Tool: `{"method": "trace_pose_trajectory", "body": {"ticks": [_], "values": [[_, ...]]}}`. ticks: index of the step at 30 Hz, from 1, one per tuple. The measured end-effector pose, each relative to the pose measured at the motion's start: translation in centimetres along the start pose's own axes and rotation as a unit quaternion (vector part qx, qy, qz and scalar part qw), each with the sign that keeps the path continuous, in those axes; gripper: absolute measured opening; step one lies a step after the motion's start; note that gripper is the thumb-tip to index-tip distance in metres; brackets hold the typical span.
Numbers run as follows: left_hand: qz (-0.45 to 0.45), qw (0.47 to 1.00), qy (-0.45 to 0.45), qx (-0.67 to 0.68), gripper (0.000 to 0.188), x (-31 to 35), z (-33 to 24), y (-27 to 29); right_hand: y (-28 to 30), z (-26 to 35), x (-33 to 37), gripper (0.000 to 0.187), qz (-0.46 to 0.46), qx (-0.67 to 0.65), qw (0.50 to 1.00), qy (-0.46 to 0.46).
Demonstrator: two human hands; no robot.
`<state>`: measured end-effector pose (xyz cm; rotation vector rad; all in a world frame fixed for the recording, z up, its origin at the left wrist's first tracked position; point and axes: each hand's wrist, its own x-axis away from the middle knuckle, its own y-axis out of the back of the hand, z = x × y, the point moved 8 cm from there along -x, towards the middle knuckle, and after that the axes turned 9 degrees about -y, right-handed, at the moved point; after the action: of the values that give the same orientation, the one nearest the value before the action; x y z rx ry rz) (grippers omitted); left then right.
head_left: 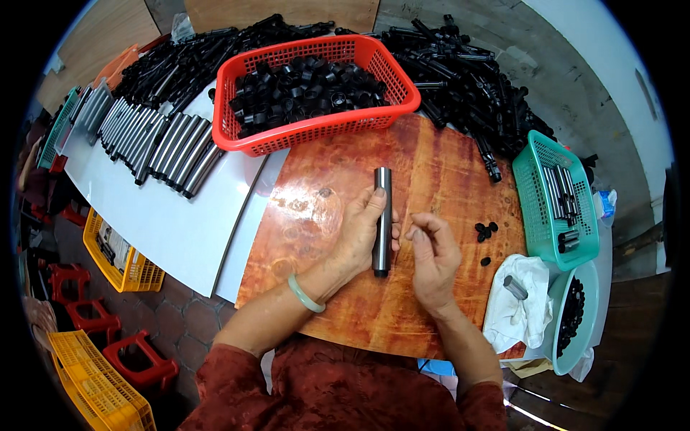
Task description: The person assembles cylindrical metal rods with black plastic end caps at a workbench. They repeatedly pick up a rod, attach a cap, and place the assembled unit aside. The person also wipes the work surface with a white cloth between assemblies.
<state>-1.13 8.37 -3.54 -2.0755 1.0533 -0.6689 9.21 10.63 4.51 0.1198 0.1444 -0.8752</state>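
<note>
Over the brown wooden board (323,287), my left hand (357,228) is closed round a silver metal tube (384,244) with a black lower end. The tube stands nearly lengthwise to me, thumb on its near face and fingertips showing on its right side. Just right of it my right hand (437,264) is raised with thumb and forefinger pressed together. Whatever that pinch holds, if anything, is too small to make out. Several small black caps (486,231) lie on the board beyond the right hand.
A red basket (323,134) of black rings stands at the back, between heaps of black rods (460,79). Silver tubes (188,154) line the white sheet at left. On the right are a green basket (544,241), white cloth (514,316) and bowl (586,316).
</note>
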Motion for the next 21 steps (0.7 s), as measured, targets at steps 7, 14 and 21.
{"method": "trace_pose_trajectory", "body": {"ticks": [7,14,21], "values": [[0.007,0.994,0.041,-0.102,0.022,0.6,0.6,-0.8,-0.8,4.4,-8.7,0.013,0.011,0.158,0.981,0.108],[0.007,0.989,0.028,-0.147,0.025,0.7,0.4,-0.7,-6.6,3.1,-19.6,0.016,0.049,0.311,0.94,0.134],[0.017,0.983,0.02,-0.183,0.026,0.7,0.5,-0.7,-10.6,-0.7,-24.7,0.02,0.106,0.504,0.856,0.032]]}}
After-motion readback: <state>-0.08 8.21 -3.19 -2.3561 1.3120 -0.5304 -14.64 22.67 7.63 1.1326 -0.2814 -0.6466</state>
